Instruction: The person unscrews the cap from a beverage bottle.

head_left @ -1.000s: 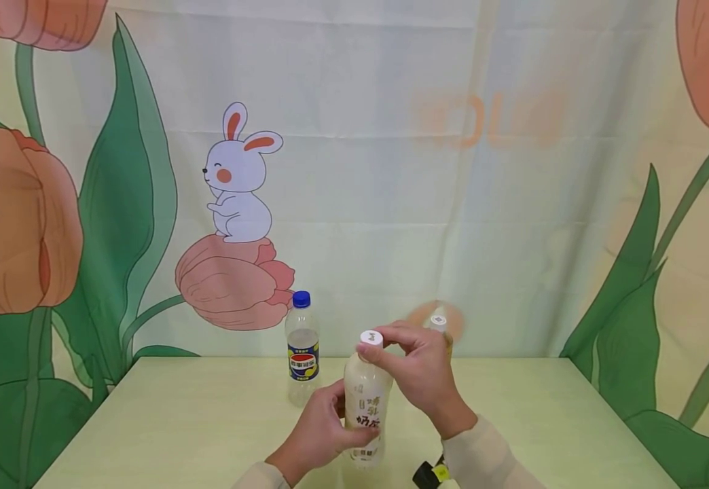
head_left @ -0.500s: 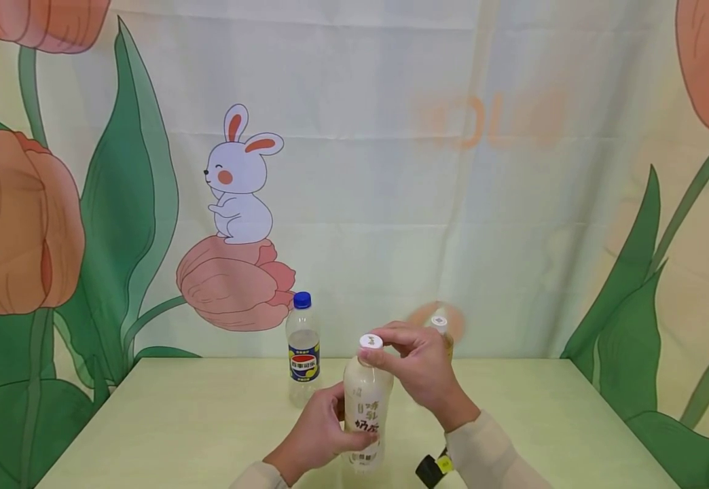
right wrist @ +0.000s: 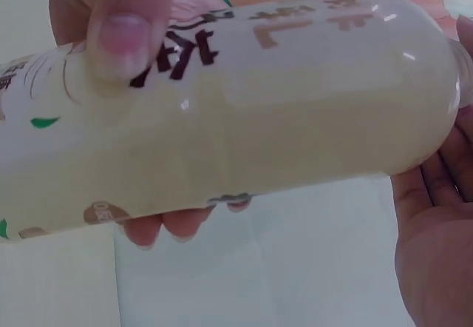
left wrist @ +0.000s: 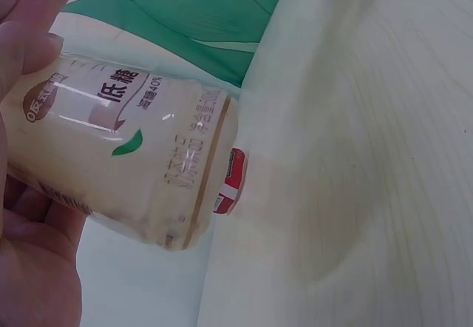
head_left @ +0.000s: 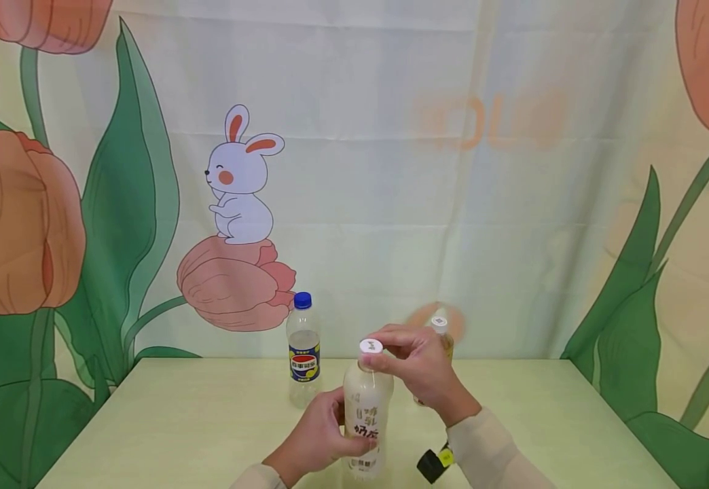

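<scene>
A milk tea bottle with pale contents and brown lettering stands nearly upright before me in the head view. My left hand grips its lower body, thumb across the front. At the top, the thumb and fingers of my right hand pinch the white cap. In the left wrist view the bottle's base is held above the tabletop. The right wrist view shows the bottle body between my left thumb and fingers, with my right hand at the neck; the cap lies outside that view.
A Pepsi bottle with a blue cap stands on the table at the back left. Another white-capped bottle is partly hidden behind my right hand. A black piece with a yellow label shows under the right sleeve. A printed curtain hangs behind.
The milk tea bottle and its cap have sunk slightly in the head view, both hands staying on them. The right wrist has shifted a little to the right and down.
</scene>
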{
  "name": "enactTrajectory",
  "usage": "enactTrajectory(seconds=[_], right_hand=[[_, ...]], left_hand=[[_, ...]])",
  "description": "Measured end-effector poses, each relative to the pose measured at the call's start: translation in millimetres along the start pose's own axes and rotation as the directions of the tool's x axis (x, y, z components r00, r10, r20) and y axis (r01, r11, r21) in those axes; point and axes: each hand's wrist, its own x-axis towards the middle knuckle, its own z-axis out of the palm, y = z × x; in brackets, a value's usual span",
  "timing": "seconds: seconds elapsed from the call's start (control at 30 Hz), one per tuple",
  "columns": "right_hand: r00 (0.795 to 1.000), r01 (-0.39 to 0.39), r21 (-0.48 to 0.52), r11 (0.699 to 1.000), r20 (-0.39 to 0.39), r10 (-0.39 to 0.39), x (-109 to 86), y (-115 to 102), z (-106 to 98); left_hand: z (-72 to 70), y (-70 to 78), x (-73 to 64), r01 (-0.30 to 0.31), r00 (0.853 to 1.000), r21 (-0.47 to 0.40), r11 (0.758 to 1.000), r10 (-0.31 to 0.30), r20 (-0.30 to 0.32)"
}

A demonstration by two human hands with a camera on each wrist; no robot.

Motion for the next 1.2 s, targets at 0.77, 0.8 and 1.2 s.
enactTrajectory(seconds=[0.77, 0.8, 1.2], right_hand=[[0.938, -0.043, -0.23, 0.972, -0.343, -0.04, -3.8, -11.5, 25.6], [0.942, -0.032, -0.246, 0.969, -0.331, -0.053, -3.7, -11.4, 25.0], [0.98, -0.018, -0.252, 0.968, -0.196, -0.033, -1.0, -8.6, 15.0]], left_hand=[[9.9, 4.5, 3.0, -0.07, 0.987, 0.045, 0.996, 0.076, -0.139], [9.5, 4.4, 3.1, -0.064, 0.988, 0.046, 0.997, 0.07, -0.139], [4.9, 1.2, 5.6, -0.037, 0.995, 0.047, 0.998, 0.041, -0.091]])
